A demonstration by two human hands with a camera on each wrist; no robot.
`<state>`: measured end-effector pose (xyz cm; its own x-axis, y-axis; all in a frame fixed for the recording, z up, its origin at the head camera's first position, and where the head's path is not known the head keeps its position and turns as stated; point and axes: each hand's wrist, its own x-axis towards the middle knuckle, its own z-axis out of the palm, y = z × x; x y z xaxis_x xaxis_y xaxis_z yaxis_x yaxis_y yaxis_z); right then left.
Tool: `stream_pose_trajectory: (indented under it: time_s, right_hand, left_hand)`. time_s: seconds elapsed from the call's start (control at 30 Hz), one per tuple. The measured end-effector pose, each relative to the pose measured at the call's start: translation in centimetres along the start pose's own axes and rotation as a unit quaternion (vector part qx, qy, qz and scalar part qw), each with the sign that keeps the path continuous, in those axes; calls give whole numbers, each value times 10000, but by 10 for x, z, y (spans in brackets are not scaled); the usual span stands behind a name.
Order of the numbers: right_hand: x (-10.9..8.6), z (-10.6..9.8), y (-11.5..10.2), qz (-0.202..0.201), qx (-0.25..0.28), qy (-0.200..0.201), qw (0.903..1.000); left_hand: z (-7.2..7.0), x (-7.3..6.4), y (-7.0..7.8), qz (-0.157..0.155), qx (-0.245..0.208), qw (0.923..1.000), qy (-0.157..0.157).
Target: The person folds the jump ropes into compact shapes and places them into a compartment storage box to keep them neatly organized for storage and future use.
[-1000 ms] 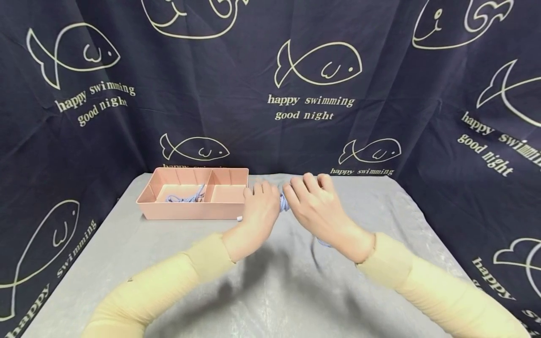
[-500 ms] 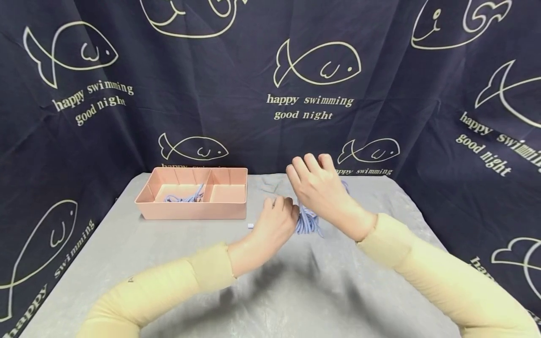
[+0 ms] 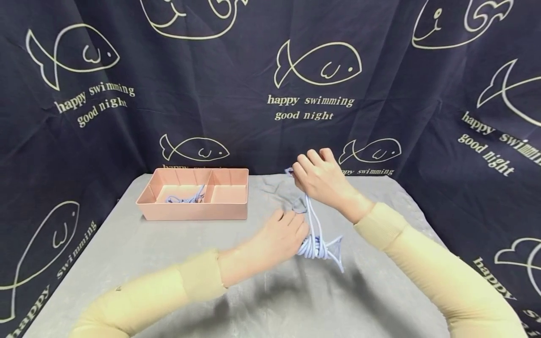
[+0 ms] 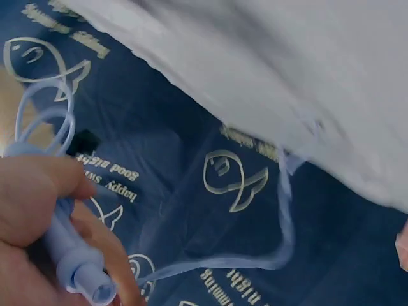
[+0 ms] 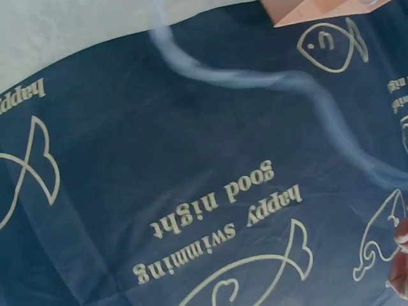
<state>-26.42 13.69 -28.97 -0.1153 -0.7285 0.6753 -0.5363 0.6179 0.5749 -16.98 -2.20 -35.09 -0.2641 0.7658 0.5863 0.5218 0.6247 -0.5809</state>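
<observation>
A light-blue jump rope point(image 3: 313, 247) is wound in several turns into a bundle, its loops sticking out at the right end. My left hand point(image 3: 284, 237) grips the bundle. The left wrist view shows that hand point(image 4: 38, 210) curled round a blue tubular handle point(image 4: 73, 258) with a collar and hollow end. Higher and to the right, my right hand point(image 3: 321, 177) holds the rope with curled fingers; strands run down from it to the bundle. In the right wrist view, a blurred length of rope point(image 5: 236, 78) crosses towards the fingertips point(image 5: 400, 245) at the right edge.
A pink two-compartment box point(image 3: 192, 212) stands on the left of the table, with another blue cord point(image 3: 186, 199) in its larger compartment. Grey cloth point(image 3: 270, 300) covers the table. A dark-blue curtain point(image 3: 236, 98) with fish drawings hangs behind and at the sides.
The hands have moved apart: the left has come down and nearer, the right has risen. Strands now stretch between them, and the wound bundle shows beside the left hand.
</observation>
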Motion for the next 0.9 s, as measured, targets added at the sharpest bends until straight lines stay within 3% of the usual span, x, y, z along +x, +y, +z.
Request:
stream_pose_trajectory:
  time_s: [0.17, 0.33, 0.6, 0.77, 0.9]
  right_hand:
    - [-5, 6, 1, 20, 98, 29, 9999]
    - [-13, 15, 7, 180, 35, -71, 9998]
    - [-43, 37, 16, 568, -52, -348, 9978]
    - [-62, 43, 14, 778, 10, -338, 9964]
    - [-79, 49, 7, 787, 130, -520, 9955]
  left_hand:
    - [-8, -1, -3, 32, -142, 9994, 325]
    - [-18, -6, -2, 269, -564, 9957, 688]
    - [-38, -8, 1, 400, -1116, 9875, 1040]
    - [-48, -9, 1, 211, -1464, 9849, 901]
    - [-48, -9, -3, -176, -1764, 9804, 854]
